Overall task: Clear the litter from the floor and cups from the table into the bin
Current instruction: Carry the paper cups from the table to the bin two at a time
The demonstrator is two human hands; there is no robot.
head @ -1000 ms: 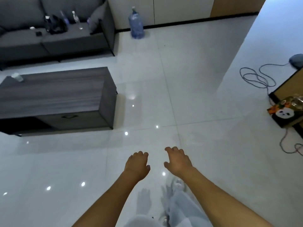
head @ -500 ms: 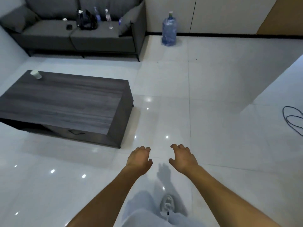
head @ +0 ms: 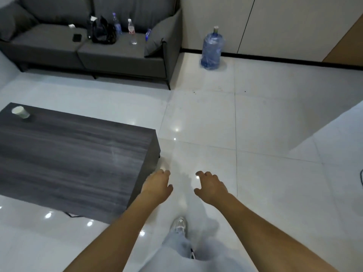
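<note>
Both hands hover low in the frame's centre, left hand [head: 157,188] and right hand [head: 211,188] with fingers loosely curled, holding nothing. A paper cup [head: 20,112] stands at the far left corner of the dark desk [head: 78,154], well apart from them.

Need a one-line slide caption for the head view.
Both hands, left and right, empty beside the dark table; one paper cup at its far corner.

A dark wood-grain coffee table [head: 74,154] stands on the white tiled floor [head: 216,118]; a paper cup [head: 20,112] sits at its far left corner.
</note>
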